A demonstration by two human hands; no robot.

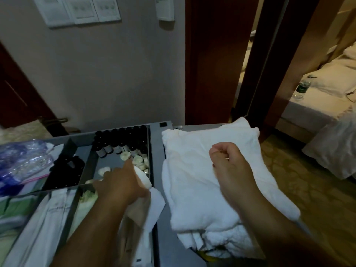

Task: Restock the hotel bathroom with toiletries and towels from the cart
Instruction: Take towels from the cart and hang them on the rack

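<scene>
A grey cart [158, 218] fills the lower view. On its right part lies a stack of white towels [194, 170]. My right hand [231, 166] hovers over the stack with fingers curled; whether it holds anything I cannot tell. My left hand [119, 182] reaches into the tray compartment, gripping a white cloth or paper item [146, 182] under the palm. Its fingertips are near small round white soaps [137, 159]. Rows of dark small bottles [119, 139] stand at the back of that compartment.
Left compartments hold plastic water bottles [23, 160], a black item [65, 170] and white sachets [52, 209]. A wall with switch panels [81, 10] rises behind the cart. To the right, a dark door frame [250, 64] opens onto a bed [327, 89] with a bottle on it.
</scene>
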